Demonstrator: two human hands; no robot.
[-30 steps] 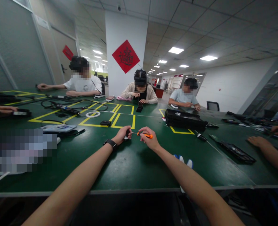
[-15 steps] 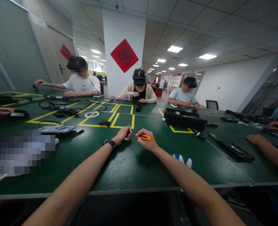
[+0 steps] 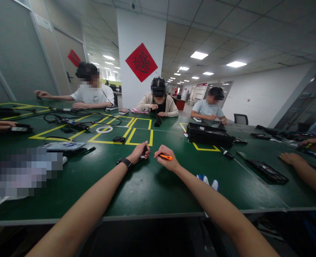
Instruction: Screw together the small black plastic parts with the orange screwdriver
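while both forearms reach far out over the green bench [image 3: 147, 192], the left hand [image 3: 139, 152] is curled round a small dark part [image 3: 145, 151], mostly hidden by its fingers; what the part is cannot be told. right hand [image 3: 166, 161] is closed round an orange-handled screwdriver [image 3: 165, 156], thin shaft aimed leftward at the part, tip close to or on it, contact too small to confirm. part sits near the bench surface just short of the yellow floor-tape style marking [image 3: 136, 137].

risks, as judged:
- tip is fine and the part is pinched only by fingertips. if the driver slips off, it could jab the left fingers, which sit directly in line with the shaft.
- arms are at full stretch, so control is weak; a wobble could cam the tip out or tilt the part.
- anything small freed from the part could roll away on the dark bench and be hard to spot.
- right forearm passes over a white-and-blue glove [image 3: 208, 182] near the bench edge; drawing the arm back could sweep it off.
- another person's hand [image 3: 290, 157] and a black tray [image 3: 265, 170] lie well to the right, clear of the work; black case [image 3: 210, 135] beyond, also clear.
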